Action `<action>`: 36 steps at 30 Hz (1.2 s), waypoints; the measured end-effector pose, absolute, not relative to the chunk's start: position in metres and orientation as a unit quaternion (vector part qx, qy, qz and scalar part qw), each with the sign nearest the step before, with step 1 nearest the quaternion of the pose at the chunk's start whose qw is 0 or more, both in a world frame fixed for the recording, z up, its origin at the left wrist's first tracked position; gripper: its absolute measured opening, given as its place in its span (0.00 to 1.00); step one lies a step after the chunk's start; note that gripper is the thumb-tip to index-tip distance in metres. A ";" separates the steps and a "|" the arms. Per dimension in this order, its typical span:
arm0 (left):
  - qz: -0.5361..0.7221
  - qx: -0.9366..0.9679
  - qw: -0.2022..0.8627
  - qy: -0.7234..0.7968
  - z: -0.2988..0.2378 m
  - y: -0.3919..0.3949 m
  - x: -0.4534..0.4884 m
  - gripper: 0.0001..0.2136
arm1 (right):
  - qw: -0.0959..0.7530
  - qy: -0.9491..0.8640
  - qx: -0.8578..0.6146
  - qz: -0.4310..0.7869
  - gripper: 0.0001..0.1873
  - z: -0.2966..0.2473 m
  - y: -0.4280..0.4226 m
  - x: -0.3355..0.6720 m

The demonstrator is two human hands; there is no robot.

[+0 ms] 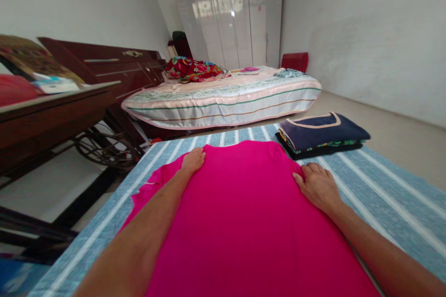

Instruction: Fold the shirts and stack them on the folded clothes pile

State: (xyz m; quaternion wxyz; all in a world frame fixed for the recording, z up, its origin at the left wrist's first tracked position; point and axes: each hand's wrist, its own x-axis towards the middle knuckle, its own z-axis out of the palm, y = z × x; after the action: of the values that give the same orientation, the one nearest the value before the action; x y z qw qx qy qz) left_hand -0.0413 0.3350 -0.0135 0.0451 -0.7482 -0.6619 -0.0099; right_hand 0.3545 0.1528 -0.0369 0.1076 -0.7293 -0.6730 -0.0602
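Note:
A bright pink shirt (244, 213) lies spread out on the blue-and-white striped cloth (369, 195), its neckline at the far end. At its left shoulder, my left hand (194, 159) is closed on the fabric, and the left sleeve fans out in creases beside my forearm. My right hand (318, 185) grips the right shoulder edge, with the thumb on the pink fabric and the fingers curled. No sleeve shows spread out on that side. The shirt's lower end runs out of view at the bottom.
A folded stack of dark clothes (317, 134) sits beyond my right hand. Further back is a bed (223, 102) with a red floral blanket (191, 70). A sewing table (59, 102) stands at left, and a white wardrobe (230, 23) at the back.

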 end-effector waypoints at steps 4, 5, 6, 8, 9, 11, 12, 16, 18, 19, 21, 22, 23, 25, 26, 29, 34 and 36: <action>-0.002 -0.748 0.046 -0.662 -0.012 0.337 -0.042 0.20 | 0.108 -0.672 -0.730 -0.060 0.19 -0.036 0.153 0.354; -0.001 -0.748 0.047 -0.662 -0.011 0.337 -0.042 0.20 | 0.109 -0.671 -0.731 -0.060 0.19 -0.036 0.153 0.354; -0.001 -0.747 0.048 -0.663 -0.010 0.337 -0.041 0.20 | 0.110 -0.671 -0.731 -0.060 0.19 -0.035 0.153 0.354; -0.004 -0.744 0.055 -0.666 -0.008 0.335 -0.040 0.20 | 0.112 -0.670 -0.732 -0.058 0.19 -0.035 0.153 0.353; -0.008 -0.741 0.061 -0.668 -0.007 0.333 -0.039 0.20 | 0.113 -0.670 -0.732 -0.057 0.19 -0.035 0.153 0.353; -0.018 -0.734 0.075 -0.675 -0.004 0.330 -0.035 0.19 | 0.114 -0.670 -0.731 -0.057 0.18 -0.034 0.152 0.353; -0.024 -0.730 0.083 -0.678 -0.004 0.328 -0.032 0.19 | 0.115 -0.670 -0.731 -0.058 0.18 -0.033 0.152 0.352; -0.032 -0.737 0.095 -0.669 -0.005 0.325 -0.023 0.18 | 0.114 -0.670 -0.731 -0.059 0.19 -0.033 0.153 0.353; -0.021 -0.754 0.083 -0.652 -0.008 0.327 -0.020 0.17 | 0.113 -0.670 -0.731 -0.059 0.19 -0.033 0.153 0.353; -0.015 -0.761 0.076 -0.644 -0.010 0.328 -0.019 0.17 | 0.113 -0.670 -0.731 -0.058 0.19 -0.034 0.153 0.353; -0.010 -0.768 0.070 -0.636 -0.014 0.331 -0.020 0.17 | 0.113 -0.670 -0.732 -0.058 0.19 -0.034 0.153 0.353; -0.010 -0.769 0.069 -0.635 -0.016 0.332 -0.020 0.18 | 0.112 -0.669 -0.732 -0.058 0.19 -0.034 0.153 0.353; -0.010 -0.769 0.070 -0.636 -0.017 0.333 -0.021 0.18 | 0.112 -0.670 -0.732 -0.058 0.19 -0.034 0.153 0.353; -0.010 -0.768 0.070 -0.637 -0.018 0.334 -0.022 0.19 | 0.111 -0.671 -0.731 -0.059 0.19 -0.033 0.152 0.353; -0.010 -0.769 0.071 -0.636 -0.018 0.334 -0.022 0.19 | 0.112 -0.671 -0.731 -0.059 0.19 -0.033 0.152 0.353; -0.006 -0.776 0.072 -0.626 -0.017 0.334 -0.021 0.18 | 0.113 -0.670 -0.731 -0.055 0.19 -0.033 0.153 0.353; 0.003 -0.796 0.074 -0.600 -0.013 0.330 -0.018 0.14 | 0.112 -0.670 -0.732 -0.051 0.19 -0.033 0.154 0.353; 0.000 -0.794 0.079 -0.603 -0.010 0.328 -0.015 0.13 | 0.113 -0.670 -0.732 -0.052 0.19 -0.032 0.154 0.353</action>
State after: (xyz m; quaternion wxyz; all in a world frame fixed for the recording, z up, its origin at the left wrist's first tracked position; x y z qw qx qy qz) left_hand -0.0151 0.3276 -0.0103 0.0790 -0.7938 -0.6030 0.0004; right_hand 0.3529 0.1536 -0.0323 0.1134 -0.7319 -0.6698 -0.0522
